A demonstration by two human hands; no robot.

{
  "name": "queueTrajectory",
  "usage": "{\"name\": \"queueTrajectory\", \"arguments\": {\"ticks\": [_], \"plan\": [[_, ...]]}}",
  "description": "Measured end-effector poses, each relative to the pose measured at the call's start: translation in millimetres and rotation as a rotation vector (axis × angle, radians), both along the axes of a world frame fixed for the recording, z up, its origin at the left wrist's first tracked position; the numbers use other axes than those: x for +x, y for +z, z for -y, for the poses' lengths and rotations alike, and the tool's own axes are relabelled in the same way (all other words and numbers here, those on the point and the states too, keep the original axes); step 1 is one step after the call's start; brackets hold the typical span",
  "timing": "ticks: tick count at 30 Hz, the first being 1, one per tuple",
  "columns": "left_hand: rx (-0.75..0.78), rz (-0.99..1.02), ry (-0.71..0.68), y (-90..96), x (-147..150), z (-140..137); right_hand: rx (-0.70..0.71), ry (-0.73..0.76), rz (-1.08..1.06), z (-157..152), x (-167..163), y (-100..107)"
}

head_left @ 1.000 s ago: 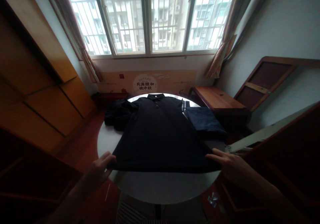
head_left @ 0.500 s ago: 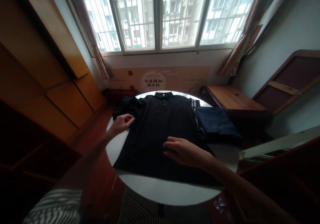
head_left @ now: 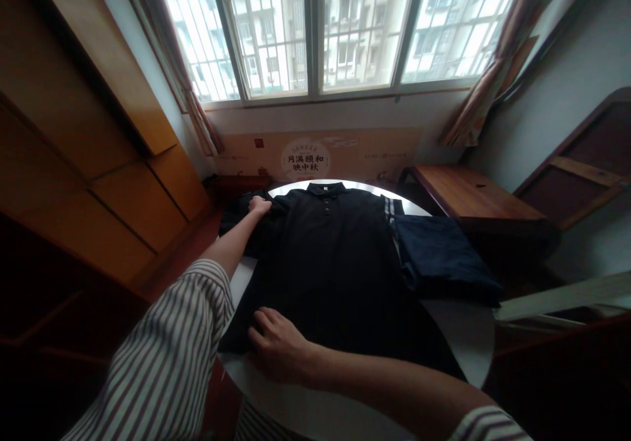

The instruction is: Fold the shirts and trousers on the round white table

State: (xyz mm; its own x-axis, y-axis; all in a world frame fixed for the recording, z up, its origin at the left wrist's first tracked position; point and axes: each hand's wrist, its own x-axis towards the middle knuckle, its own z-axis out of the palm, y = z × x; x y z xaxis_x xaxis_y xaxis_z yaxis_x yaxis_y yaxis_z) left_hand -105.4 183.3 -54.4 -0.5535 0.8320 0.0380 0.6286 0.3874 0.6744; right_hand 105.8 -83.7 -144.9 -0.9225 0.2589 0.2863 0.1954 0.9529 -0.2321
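Observation:
A black polo shirt [head_left: 335, 263] lies spread out on a round white table [head_left: 315, 405], its collar toward the window. My left hand [head_left: 259, 206] reaches to the shirt's left sleeve by the shoulder, fingers closed on the dark cloth. Over the lower left part of the shirt, near the hem, is my right hand [head_left: 280, 346], its fingers apart and slightly bent, touching or just above the fabric. On the right, folded dark blue cloth [head_left: 444, 254] sits beside the striped sleeve cuff. A dark bundle of cloth [head_left: 236, 221] lies at the left, partly behind my left arm.
A wooden side table [head_left: 473, 191] stands at the back right, near a leaning framed panel [head_left: 582, 158]. Wooden cabinets [head_left: 133, 211] line the left side. Beyond the table, a printed banner [head_left: 355, 155] runs below the barred window [head_left: 359, 33].
My left hand has moved forward to the shirt's left sleeve and closed there. My right hand has come left and nearer to me, from mid-shirt to the lower left hem area.

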Motion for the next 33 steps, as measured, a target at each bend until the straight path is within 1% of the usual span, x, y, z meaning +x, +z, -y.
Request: {"name": "queueTrajectory", "arguments": {"ticks": [3,6,9,11,14,15,16,17,19,20,21,22,24,25,27,29,30,31,33], "plan": [[0.069,-0.075,0.051,3.3,-12,-7,0.1,0.094,-0.006,3,-4,2],[0.113,-0.12,0.09,6.8,-25,-10,0.146,0.158,-0.054,7,-2,5],[0.096,-0.145,0.116,4.4,-32,-5,0.131,0.175,-0.061,10,1,4],[0.075,-0.164,0.121,0.8,-31,0,0.104,0.168,-0.03,11,1,1],[0.095,-0.225,0.11,-5.9,-15,14,0.049,0.162,0.001,13,2,1],[0.125,-0.277,0.075,-9.5,-7,20,0.035,0.165,0.003,14,3,4],[0.162,-0.345,0.0,-14.4,3,28,0.029,0.166,0.002,16,5,8],[0.203,-0.42,-0.118,-21.0,14,38,0.029,0.164,0.003,19,9,13],[0.274,-0.546,-0.444,-38.7,36,61,0.045,0.147,0.026,24,23,25],[0.293,-0.572,-0.606,-48.8,45,74,0.051,0.13,0.049,26,33,31],[0.293,-0.574,-0.733,-58.4,53,89,0.05,0.102,0.08,28,45,35],[0.278,-0.57,-0.821,-66.5,59,104,0.044,0.061,0.116,29,59,38],[0.231,-0.555,-0.902,-73.9,67,138,0.032,-0.054,0.196,30,93,38],[0.216,-0.543,-0.921,-72.4,70,157,0.035,-0.117,0.23,30,112,35],[0.219,-0.499,-0.966,-60.9,72,199,0.078,-0.246,0.264,30,151,26],[0.235,-0.434,-1.06,-45.7,74,245,0.158,-0.357,0.242,30,190,16],[0.228,-0.421,-1.131,-40.0,76,267,0.202,-0.404,0.219,30,208,14],[0.23,-0.437,-1.203,-37.1,76,287,0.242,-0.44,0.197,31,225,12],[0.252,-0.518,-1.264,-40.4,76,321,0.299,-0.483,0.166,33,253,14]]}}
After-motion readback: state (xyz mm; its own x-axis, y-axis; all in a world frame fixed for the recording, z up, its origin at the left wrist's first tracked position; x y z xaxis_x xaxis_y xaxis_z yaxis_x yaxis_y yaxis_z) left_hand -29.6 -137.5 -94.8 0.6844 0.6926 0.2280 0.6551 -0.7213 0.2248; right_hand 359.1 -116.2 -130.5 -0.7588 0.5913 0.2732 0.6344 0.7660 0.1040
